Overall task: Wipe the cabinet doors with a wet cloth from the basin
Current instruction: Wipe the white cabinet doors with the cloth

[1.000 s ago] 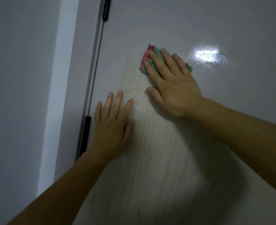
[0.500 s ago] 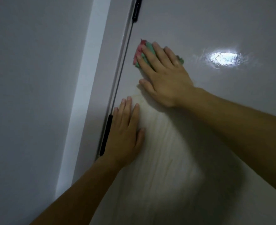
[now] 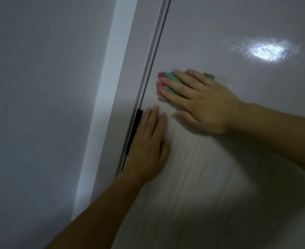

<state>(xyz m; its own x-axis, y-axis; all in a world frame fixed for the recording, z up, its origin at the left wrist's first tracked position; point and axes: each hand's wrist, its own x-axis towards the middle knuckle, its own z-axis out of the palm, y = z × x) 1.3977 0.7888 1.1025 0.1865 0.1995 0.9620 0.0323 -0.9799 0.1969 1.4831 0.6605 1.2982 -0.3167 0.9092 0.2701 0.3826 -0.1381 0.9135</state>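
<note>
The right hand [image 3: 203, 105] lies flat on the cabinet door [image 3: 220, 186]. Its straight fingers press a green and pink cloth [image 3: 167, 85] against the door. The cloth sits just above the black handle [image 3: 136, 126] on the door's edge, a little to the right. The left hand [image 3: 148, 148] is flat too, with fingers straight and close together, and it holds nothing. It rests on the door right beside the black handle. The two hands are near each other but not touching. A bright spot of light [image 3: 268, 51] shines far up to the right of the handle

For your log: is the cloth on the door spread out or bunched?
Bunched: the cloth forms a small wad under the right hand.
</note>
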